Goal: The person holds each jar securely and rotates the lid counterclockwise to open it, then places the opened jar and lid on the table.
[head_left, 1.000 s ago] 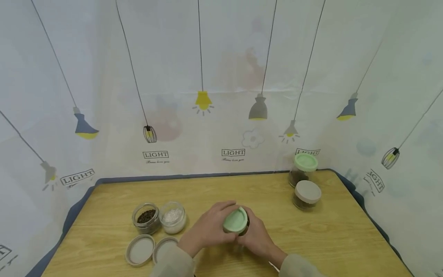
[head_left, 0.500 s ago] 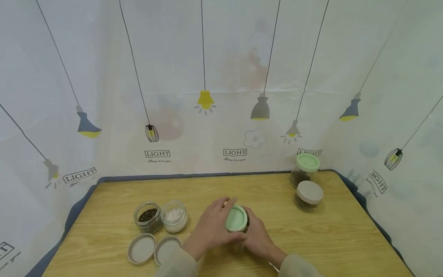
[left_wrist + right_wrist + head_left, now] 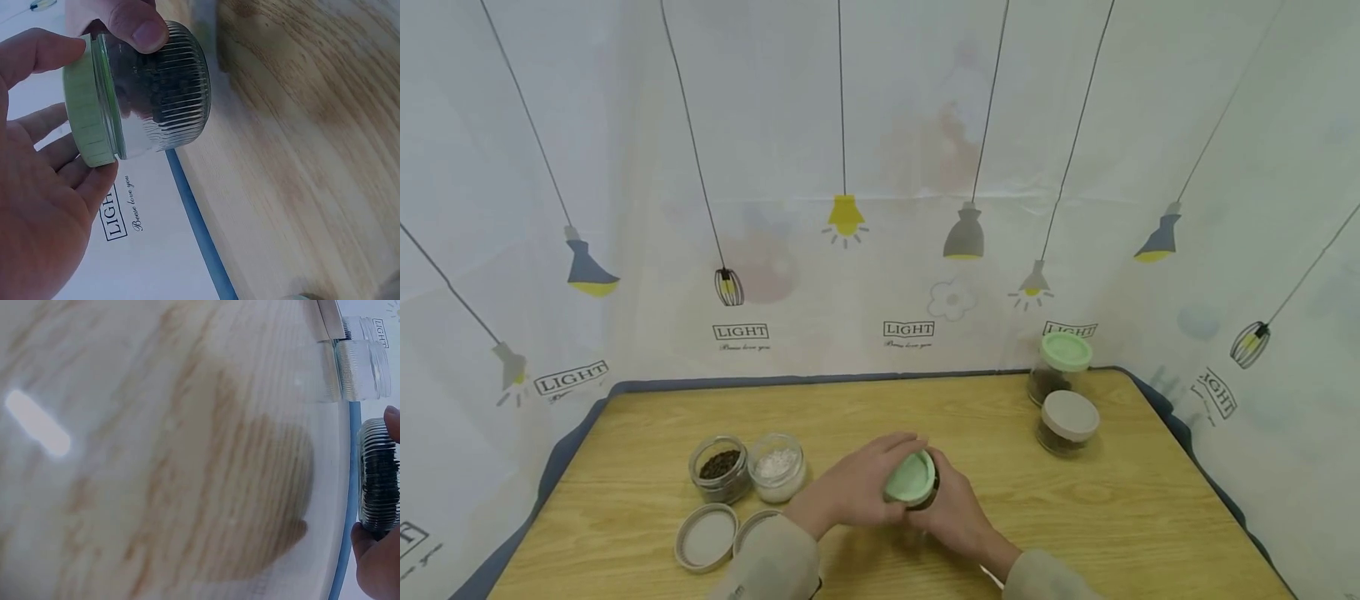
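Both hands meet at a ribbed glass jar (image 3: 178,94) with dark contents and a green lid (image 3: 912,481), near the front middle of the table. My left hand (image 3: 853,492) grips the lid's rim, thumb on one side and fingers on the other, as the left wrist view shows. The glass body is held by my right hand (image 3: 955,512), its thumb across the ribbed side. In the left wrist view the jar appears close above the wood, the lid on its mouth. At the right wrist view's edge, fingertips (image 3: 362,540) touch the ribbed glass.
Left of the hands stand two lidless glass jars, one with dark grains (image 3: 720,467), one with white grains (image 3: 777,467). Two pale lids lie before them, one whole (image 3: 706,537), one partly behind the left sleeve (image 3: 775,554). Back right are a green-lidded jar (image 3: 1065,352) and a beige-lidded jar (image 3: 1070,417).
Half a second ago the left fingers were raised and spread off the lid; now they are round its rim again. The right hand has stayed on the jar.
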